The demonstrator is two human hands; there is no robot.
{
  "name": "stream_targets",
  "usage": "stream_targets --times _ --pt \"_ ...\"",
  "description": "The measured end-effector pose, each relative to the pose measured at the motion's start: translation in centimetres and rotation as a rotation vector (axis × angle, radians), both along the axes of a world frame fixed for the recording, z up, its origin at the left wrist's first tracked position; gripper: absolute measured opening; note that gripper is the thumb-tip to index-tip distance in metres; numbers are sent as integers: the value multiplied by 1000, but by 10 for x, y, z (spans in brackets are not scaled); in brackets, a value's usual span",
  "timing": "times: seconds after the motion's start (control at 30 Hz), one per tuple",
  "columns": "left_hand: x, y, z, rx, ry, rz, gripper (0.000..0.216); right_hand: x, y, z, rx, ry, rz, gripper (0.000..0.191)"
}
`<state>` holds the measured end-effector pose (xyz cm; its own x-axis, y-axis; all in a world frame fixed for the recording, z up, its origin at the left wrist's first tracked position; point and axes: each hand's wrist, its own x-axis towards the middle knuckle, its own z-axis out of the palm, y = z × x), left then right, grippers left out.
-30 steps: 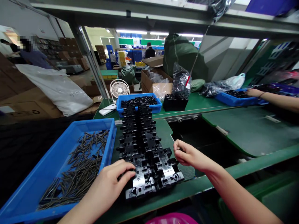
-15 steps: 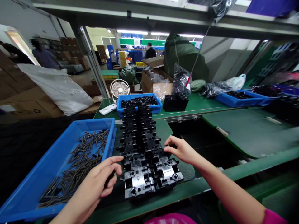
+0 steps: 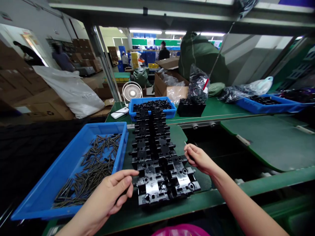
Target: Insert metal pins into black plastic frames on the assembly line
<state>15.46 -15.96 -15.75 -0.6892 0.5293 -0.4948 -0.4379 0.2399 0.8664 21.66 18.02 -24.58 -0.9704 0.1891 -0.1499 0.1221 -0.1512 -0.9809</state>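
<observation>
Two rows of black plastic moulded parts (image 3: 150,186) run away from me across the green bench, the nearer ones shiny with round sockets and slots. At their left edge is my left hand (image 3: 113,193); its index finger reaches to the nearest parts while the other fingers curl inward, hiding whatever they may hold. My right hand (image 3: 200,159) is closed in a pinch just off the right edge of the rows, and a thin pin tip shows above its fingers. On the left, a blue bin (image 3: 124,144) contains many thin dark metal pins (image 3: 91,177).
Behind the rows stands a blue tray (image 3: 172,113) of small black pieces, with a white fan (image 3: 132,91) to its left and a black block (image 3: 191,108) to its right. A dark opening (image 3: 209,147) lies in the bench right of the rows. People are in the background.
My right hand has moved slightly away from the parts, and its fingers have closed into a pinch. My left hand stays by the left edge. The whole view has shifted.
</observation>
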Motion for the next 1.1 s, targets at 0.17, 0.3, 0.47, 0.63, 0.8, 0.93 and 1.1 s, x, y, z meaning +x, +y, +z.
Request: stream_targets --times 0.17,0.3,0.47,0.63,0.8,0.93,1.1 --pt "8 5 -1 -98 134 -208 35 6 -4 -37 -172 -183 70 32" --pt "15 8 3 -186 192 -356 36 7 -3 -45 -178 -195 98 27" --pt "19 17 10 -328 305 -460 28 6 10 -41 -196 -146 50 42" --pt "24 24 8 -463 602 -479 18 2 20 -2 -105 11 42 28" --pt "24 27 6 -428 648 -442 13 -15 13 49 -81 74 112 27" --pt "-10 20 5 -64 198 -157 24 -37 -10 67 -161 -9 251 33" --pt "-89 10 -1 300 -211 338 6 -57 -46 84 -81 -24 468 32"
